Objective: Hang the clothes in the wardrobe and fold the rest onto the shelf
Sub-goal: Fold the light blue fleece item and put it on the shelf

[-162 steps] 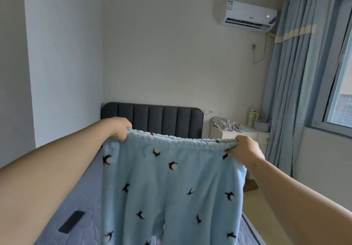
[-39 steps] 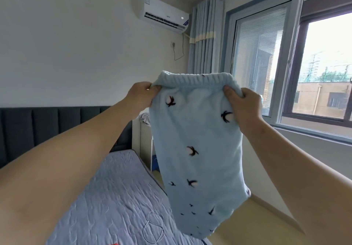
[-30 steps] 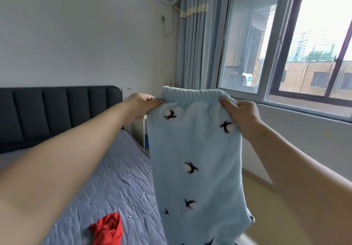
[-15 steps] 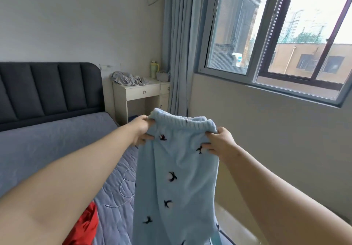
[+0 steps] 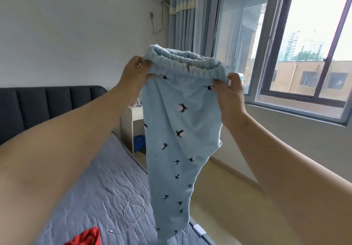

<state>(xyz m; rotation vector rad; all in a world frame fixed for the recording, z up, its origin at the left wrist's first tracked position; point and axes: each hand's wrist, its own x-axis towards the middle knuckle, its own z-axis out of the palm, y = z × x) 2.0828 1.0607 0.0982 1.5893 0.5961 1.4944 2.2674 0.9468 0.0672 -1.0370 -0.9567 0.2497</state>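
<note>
The left hand (image 5: 136,73) and right hand (image 5: 231,90) each pinch a waistband end of the blue pyjama trousers (image 5: 181,130); the legs hang lengthwise straight down below the fingers.

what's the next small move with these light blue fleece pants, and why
Probably lower the light blue, bird-print fleece trousers flat onto the grey quilted bed for folding: the left hand and right hand pinch the two ends of the waistband, and the legs hang unsupported in mid-air.
</note>
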